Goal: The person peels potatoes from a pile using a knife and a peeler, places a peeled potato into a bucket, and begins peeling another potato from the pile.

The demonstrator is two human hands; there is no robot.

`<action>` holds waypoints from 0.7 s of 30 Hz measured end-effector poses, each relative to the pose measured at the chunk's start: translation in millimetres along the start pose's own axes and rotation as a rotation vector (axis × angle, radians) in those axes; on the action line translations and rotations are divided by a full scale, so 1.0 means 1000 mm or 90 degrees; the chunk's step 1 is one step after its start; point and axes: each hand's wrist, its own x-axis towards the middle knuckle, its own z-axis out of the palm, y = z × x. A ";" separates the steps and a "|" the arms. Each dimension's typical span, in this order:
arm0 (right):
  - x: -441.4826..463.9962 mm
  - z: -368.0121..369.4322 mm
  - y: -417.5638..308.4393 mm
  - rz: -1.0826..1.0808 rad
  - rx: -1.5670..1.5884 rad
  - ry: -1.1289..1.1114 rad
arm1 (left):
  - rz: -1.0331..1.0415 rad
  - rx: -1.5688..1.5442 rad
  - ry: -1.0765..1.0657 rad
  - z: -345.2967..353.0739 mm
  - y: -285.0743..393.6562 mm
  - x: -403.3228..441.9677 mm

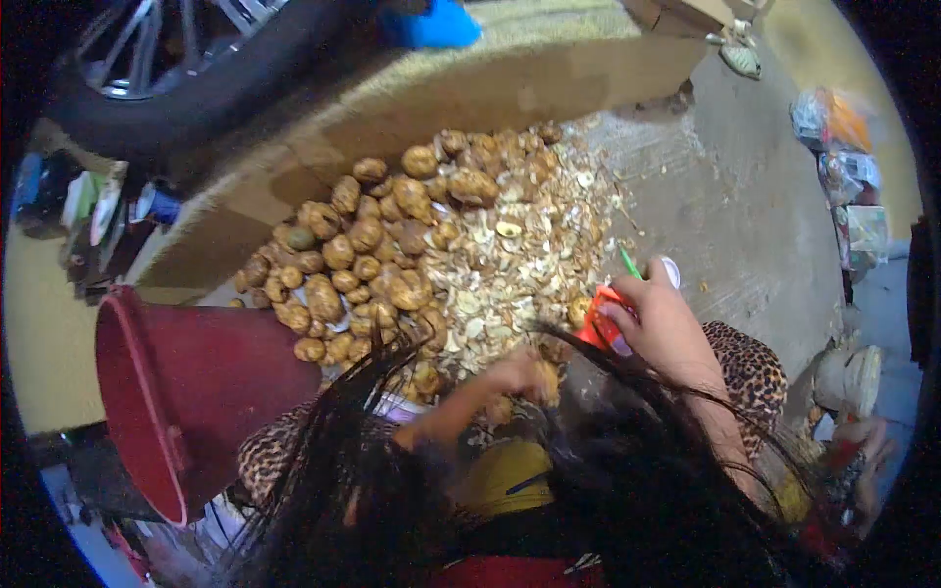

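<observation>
My right hand point(657, 318) is closed around a red-orange plastic object point(596, 318), whose exact shape is partly hidden. A thin green piece point(628, 262) and a white round item point(670, 272) show beside its fingers. Smeared by motion, my left hand point(510, 375) grips a brown potato point(546, 382) low in the middle. Pale peelings point(505, 260) are heaped on the floor in front of both hands. Many unpeeled potatoes point(365, 235) lie piled left of the peelings. Dark hair hangs over part of the view.
A tipped dark red bucket point(211, 387) lies at the left. Behind the potatoes runs a raised concrete ledge point(392, 113), with a vehicle wheel point(147, 59) and a blue object point(438, 24) above it. Plastic bags point(843, 122) stand by the right wall.
</observation>
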 end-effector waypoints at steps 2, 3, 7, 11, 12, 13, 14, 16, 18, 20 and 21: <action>-0.003 -0.002 -0.003 -0.031 0.019 0.032 | -0.013 -0.209 0.060 -0.024 0.004 -0.019; -0.006 -0.003 -0.006 -0.054 0.006 0.032 | 0.068 -0.376 0.105 -0.033 -0.007 -0.023; -0.025 -0.010 -0.023 -0.151 0.061 0.036 | 0.266 -0.802 0.195 -0.066 0.028 -0.094; -0.035 -0.003 -0.028 -0.212 0.119 0.019 | 0.387 -0.839 0.186 -0.062 0.058 -0.148; -0.037 -0.002 -0.028 -0.225 0.125 0.018 | 0.420 -0.834 0.202 -0.057 0.067 -0.156; -0.038 0.000 -0.027 -0.236 0.129 0.015 | 0.451 -0.833 0.215 -0.053 0.073 -0.161; -0.038 0.000 -0.025 -0.248 0.131 0.012 | 0.464 -0.813 0.240 -0.050 0.078 -0.162; -0.042 -0.005 -0.029 -0.277 0.157 0.012 | 0.484 -0.780 0.299 -0.044 0.084 -0.164; -0.048 -0.009 -0.037 -0.298 0.167 0.009 | 0.473 -0.860 0.271 -0.038 0.091 -0.168; -0.045 -0.006 -0.038 -0.323 0.160 0.003 | 0.455 -0.938 0.243 -0.037 0.096 -0.172; -0.043 -0.005 -0.039 -0.328 0.158 -0.003 | 0.518 -0.954 0.030 -0.043 0.095 -0.173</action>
